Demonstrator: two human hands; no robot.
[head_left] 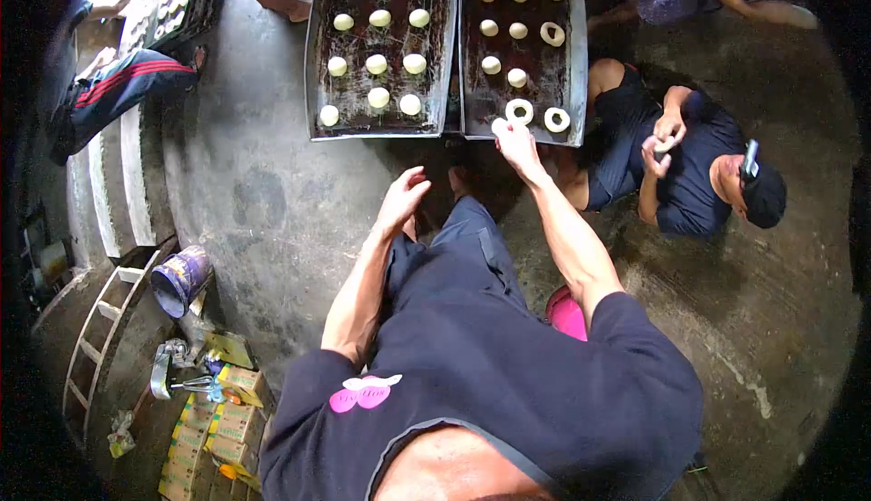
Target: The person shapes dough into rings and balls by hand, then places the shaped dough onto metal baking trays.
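Note:
My right hand (518, 148) is at the near edge of the right dark tray (535, 83), its fingers closed on a pale dough piece (499, 126). Just beyond it lies a dough ring (519, 111), with another dough ring (556, 120) to its right. Farther up the same tray are several round dough balls and one more ring. My left hand (403, 198) hangs over the floor below the left dark tray (363, 43), fingers apart and holding nothing. Several dough balls (378, 97) lie in rows on that left tray.
At the right, a co-worker (694, 156) in a dark cap holds a small dough piece. Other people's limbs show at the top. A purple bucket (181, 280), a wooden ladder (109, 310) and stacked boxes (204, 428) stand left; a pink stool or tub (567, 314) is beside me.

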